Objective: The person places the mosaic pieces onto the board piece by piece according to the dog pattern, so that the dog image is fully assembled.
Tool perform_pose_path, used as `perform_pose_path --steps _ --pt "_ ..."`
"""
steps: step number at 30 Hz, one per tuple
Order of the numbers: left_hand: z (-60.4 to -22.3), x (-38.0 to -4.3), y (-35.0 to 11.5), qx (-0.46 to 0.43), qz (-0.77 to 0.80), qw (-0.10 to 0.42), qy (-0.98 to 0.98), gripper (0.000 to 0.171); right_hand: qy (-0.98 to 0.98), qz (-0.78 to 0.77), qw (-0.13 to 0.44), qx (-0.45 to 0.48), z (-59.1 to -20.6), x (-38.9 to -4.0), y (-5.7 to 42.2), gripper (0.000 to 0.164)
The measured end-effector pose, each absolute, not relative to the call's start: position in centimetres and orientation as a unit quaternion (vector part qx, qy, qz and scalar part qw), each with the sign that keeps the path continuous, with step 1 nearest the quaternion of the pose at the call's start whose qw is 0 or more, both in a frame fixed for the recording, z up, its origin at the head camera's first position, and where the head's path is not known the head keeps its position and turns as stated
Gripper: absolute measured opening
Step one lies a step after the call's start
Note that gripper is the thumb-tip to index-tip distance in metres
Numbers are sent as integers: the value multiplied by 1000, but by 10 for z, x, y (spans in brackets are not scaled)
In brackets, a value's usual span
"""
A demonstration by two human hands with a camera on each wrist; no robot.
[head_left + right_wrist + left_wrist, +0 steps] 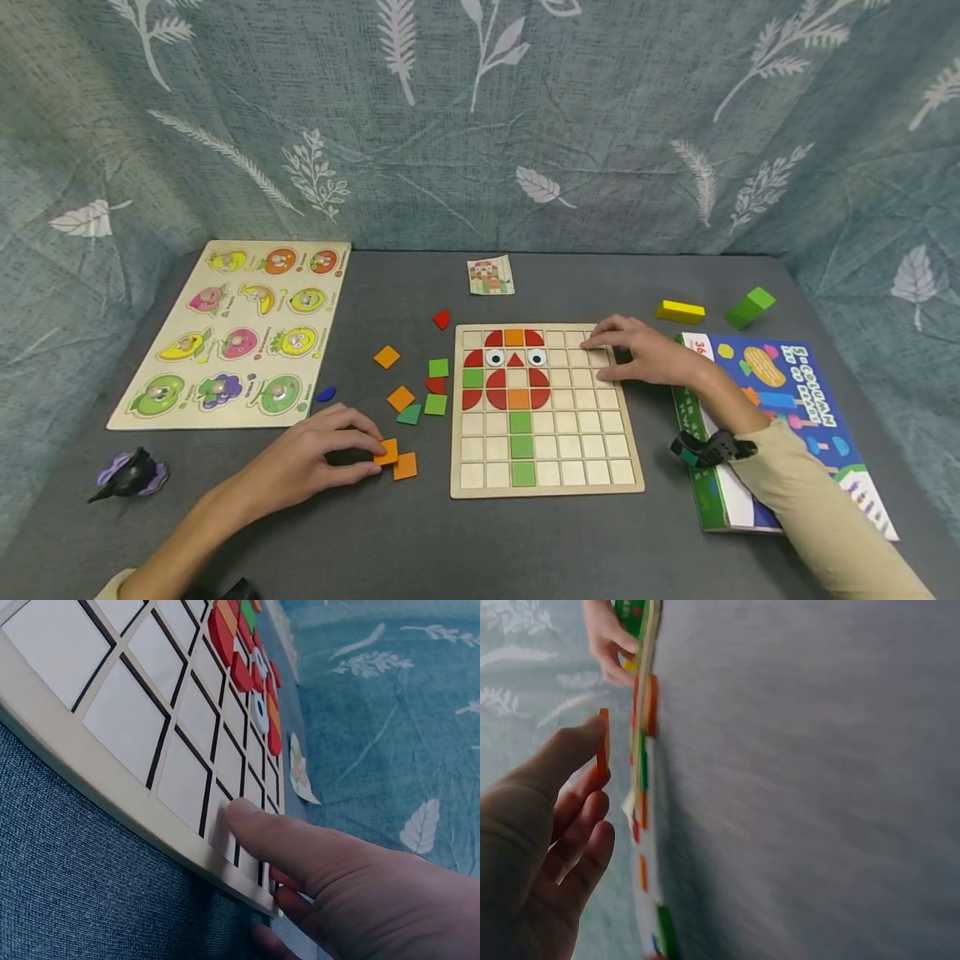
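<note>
My left hand (315, 454) pinches an orange square tile (386, 452) between thumb and fingertips. In the left wrist view that tile (604, 742) appears edge-on, clear of the table. Another orange square (406, 467) lies just beside it. A wooden grid board (572, 448) sits mid-table, carrying red, orange and green tiles plus two eye pieces (537, 357). At its upper right corner rests my right hand (648, 354), fingers extended and holding nothing. The right wrist view has the thumb (259, 825) over the bare cells near the board's edge.
Left of the board lie loose orange, green (438, 367) and red tiles. A small pattern card (491, 276) is behind it. Further left are a fruit puzzle (247, 342) and a black-and-purple object (135, 475). A box (787, 417), yellow block (680, 312) and green block (750, 308) stand right.
</note>
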State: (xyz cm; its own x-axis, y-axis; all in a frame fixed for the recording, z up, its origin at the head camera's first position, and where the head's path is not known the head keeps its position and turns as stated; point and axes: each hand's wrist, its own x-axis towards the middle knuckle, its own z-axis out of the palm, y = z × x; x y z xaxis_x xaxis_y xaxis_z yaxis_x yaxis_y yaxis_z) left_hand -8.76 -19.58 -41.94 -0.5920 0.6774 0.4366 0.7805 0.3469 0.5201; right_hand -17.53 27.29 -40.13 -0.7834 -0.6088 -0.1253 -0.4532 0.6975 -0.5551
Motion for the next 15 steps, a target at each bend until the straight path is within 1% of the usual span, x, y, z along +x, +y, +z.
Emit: perform_pose_path --steps 3,7,12,15 --pt "-412 -91 -185 -437 -349 66 -826 33 910 -251 155 -292 -401 -176 271 43" --pt "-404 -98 -160 -429 -333 66 -837 27 911 -246 155 -292 -401 -176 271 43" --pt "-395 -105 -115 -434 -307 21 -847 18 911 -245 152 -294 -400 -175 271 44" --pt "-392 -111 -85 -463 -277 1 -842 16 910 -247 155 -293 -400 -175 271 44"
